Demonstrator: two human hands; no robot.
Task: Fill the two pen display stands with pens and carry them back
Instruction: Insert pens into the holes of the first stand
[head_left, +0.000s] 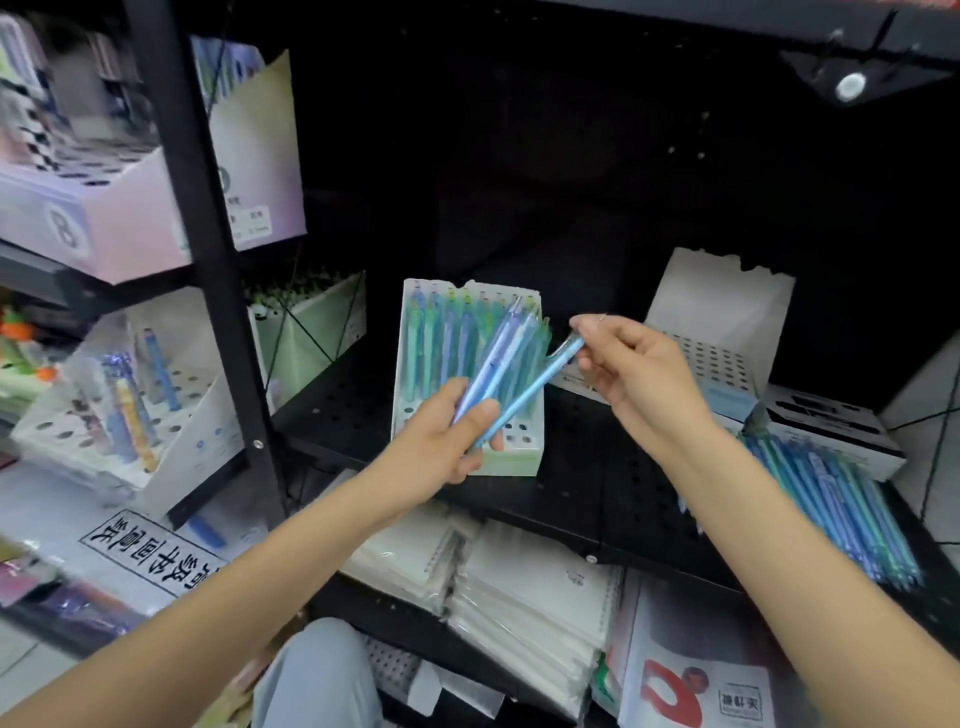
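Crowding hands (447, 431): notebooks (524, 592); loose pens (831, 499).

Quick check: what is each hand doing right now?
Left hand: grips a bunch of pens.
Right hand: pinches the top end of one blue pen from that bunch.

We see the left hand (451, 435) holding a few blue pens (496, 358) over a pale green pen stand (519, 457) that's nearly full. The right hand (631, 371) pinches the top of one blue pen (530, 392); its low end sits by the left thumb. Both on a black shelf (597, 493) w/ holes. A second stand (727, 364) is to the right, w/ a pile of loose pens (831, 499) near it.
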